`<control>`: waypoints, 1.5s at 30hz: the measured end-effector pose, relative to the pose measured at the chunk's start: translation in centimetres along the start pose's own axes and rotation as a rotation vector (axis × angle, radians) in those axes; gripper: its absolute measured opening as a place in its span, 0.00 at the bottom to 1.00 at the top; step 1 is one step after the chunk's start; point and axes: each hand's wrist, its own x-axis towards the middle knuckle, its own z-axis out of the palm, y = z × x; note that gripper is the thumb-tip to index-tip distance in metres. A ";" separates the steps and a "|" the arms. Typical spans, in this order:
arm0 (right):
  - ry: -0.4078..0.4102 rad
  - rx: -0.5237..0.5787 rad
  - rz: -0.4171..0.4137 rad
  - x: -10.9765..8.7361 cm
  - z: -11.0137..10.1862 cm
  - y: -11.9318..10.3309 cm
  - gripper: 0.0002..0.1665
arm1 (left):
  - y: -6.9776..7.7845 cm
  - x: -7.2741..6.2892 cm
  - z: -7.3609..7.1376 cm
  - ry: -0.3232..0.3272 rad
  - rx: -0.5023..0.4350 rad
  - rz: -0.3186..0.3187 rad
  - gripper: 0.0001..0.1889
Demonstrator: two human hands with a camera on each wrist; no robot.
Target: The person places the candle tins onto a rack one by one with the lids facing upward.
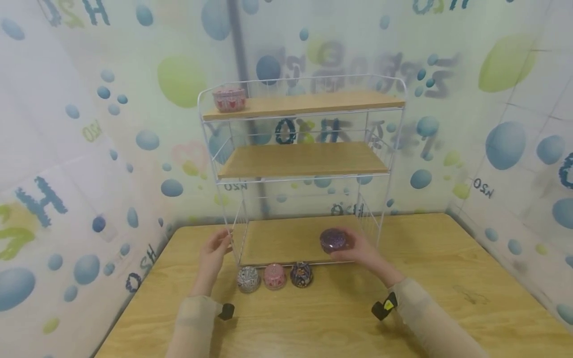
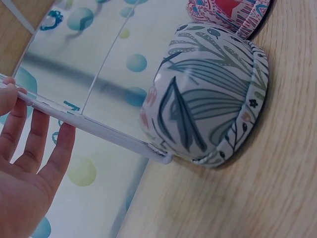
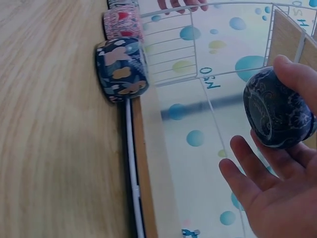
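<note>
My right hand point(image 1: 360, 248) grips a small dark purple patterned round tin point(image 1: 332, 240) between thumb and fingers, above the bottom board of a white wire shelf rack. In the right wrist view this tin point(image 3: 277, 109) is tilted, its underside partly showing. At the rack's left side, my left hand point(image 1: 214, 253) pinches the white metal frame point(image 2: 109, 136), thumb on one side and fingertips on the other. Along the rack's front edge stand three round tins: a white one with grey leaves point(image 1: 248, 279), a pink-red one point(image 1: 274, 276) and a dark blue floral one point(image 1: 301, 275).
The rack has three wooden boards: top point(image 1: 313, 103), middle point(image 1: 304, 159) and bottom point(image 1: 286, 238). A pink tin with red hearts point(image 1: 230, 99) sits at the top board's left end. Rack and tins stand on a wooden table point(image 1: 304, 323) against patterned curtains point(image 1: 179, 129).
</note>
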 end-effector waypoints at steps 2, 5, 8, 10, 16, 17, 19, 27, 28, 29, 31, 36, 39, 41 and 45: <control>-0.011 0.014 0.001 0.1 -0.1 -0.3 0.43 | -0.1 0.0 -0.1 0.004 -0.003 -0.004 0.15; -0.023 0.013 0.001 0.2 -0.2 -0.8 0.44 | -0.2 0.0 -0.2 0.006 -0.013 -0.002 0.15; -0.029 -0.014 0.008 0.0 -0.2 -2.6 0.44 | 0.2 -0.1 -0.2 0.005 -0.026 -0.007 0.15; -0.026 -0.025 0.007 0.0 -0.3 -2.9 0.45 | 0.2 -0.1 -0.1 0.007 -0.023 -0.005 0.14; 0.002 -0.029 0.010 0.5 -0.8 -2.0 0.46 | 0.3 -0.1 0.1 0.007 -0.018 -0.011 0.15; 0.004 -0.029 0.006 0.6 -0.9 -2.1 0.46 | 0.4 0.0 0.1 0.007 -0.023 -0.011 0.15; 0.003 -0.018 -0.003 0.7 -1.0 -2.2 0.46 | 0.4 0.0 0.0 0.006 -0.029 -0.002 0.14; -0.013 0.022 -0.043 0.9 -1.5 -2.9 0.42 | 0.0 -0.1 0.1 0.011 -0.020 0.018 0.15; -0.017 0.025 -0.050 0.9 -1.5 -3.0 0.42 | 0.0 -0.1 0.1 0.011 -0.020 0.024 0.16; -0.018 0.023 -0.053 0.9 -1.5 -3.1 0.42 | -0.1 -0.1 0.1 0.010 -0.023 0.028 0.16; -0.019 0.033 -0.052 1.1 -1.6 -3.2 0.42 | -0.2 -0.2 0.1 0.009 -0.030 0.028 0.16; -0.033 0.064 -0.053 1.2 -1.7 -3.6 0.43 | -0.2 -0.3 0.1 0.011 -0.044 0.003 0.16; -0.037 0.069 -0.045 1.3 -1.9 -4.0 0.43 | -0.2 -0.3 0.1 0.006 -0.049 -0.002 0.16; -0.032 0.056 -0.037 1.4 -2.0 -4.1 0.42 | -0.2 -0.3 0.0 0.006 -0.055 0.000 0.16; -0.023 0.051 -0.029 1.5 -2.2 -4.8 0.43 | -0.2 -0.1 0.0 0.009 -0.063 0.005 0.17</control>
